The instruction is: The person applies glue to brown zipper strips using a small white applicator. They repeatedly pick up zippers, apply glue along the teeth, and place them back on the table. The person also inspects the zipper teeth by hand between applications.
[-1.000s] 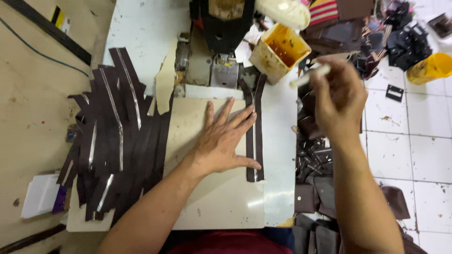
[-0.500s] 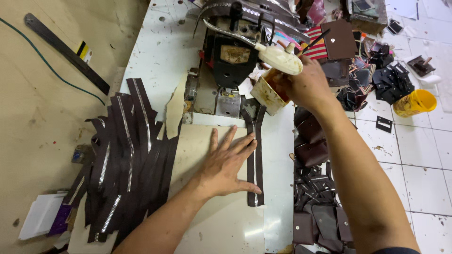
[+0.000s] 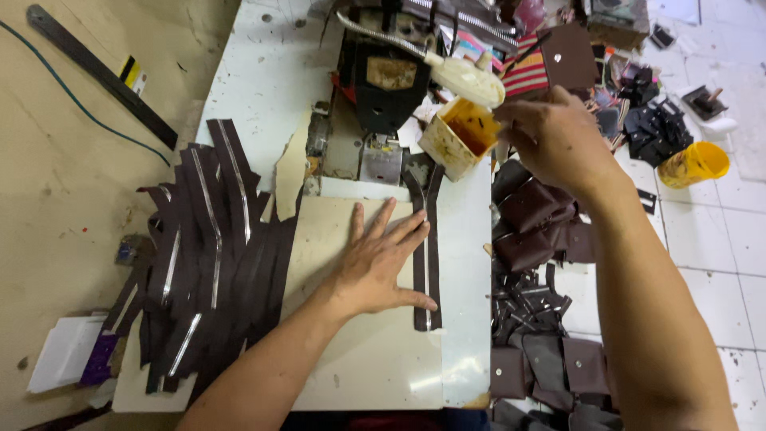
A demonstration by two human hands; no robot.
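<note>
Now | right hand (image 3: 558, 136) closed, beside glue tub (image 3: 459, 136) | left hand (image 3: 383, 259) stays flat, fingers spread, on strip (image 3: 427, 263)

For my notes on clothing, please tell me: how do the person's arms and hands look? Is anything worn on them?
Both forearms are bare, with no sleeves in view. The left hand and the right hand wear no gloves, and I can see no rings, watch or bracelet.

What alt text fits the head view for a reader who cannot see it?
A left hand lies flat, fingers spread, holding a dark leather strip on a cream board, while the right hand reaches beside an orange-stained glue tub. More dark strips lie piled left.
</note>
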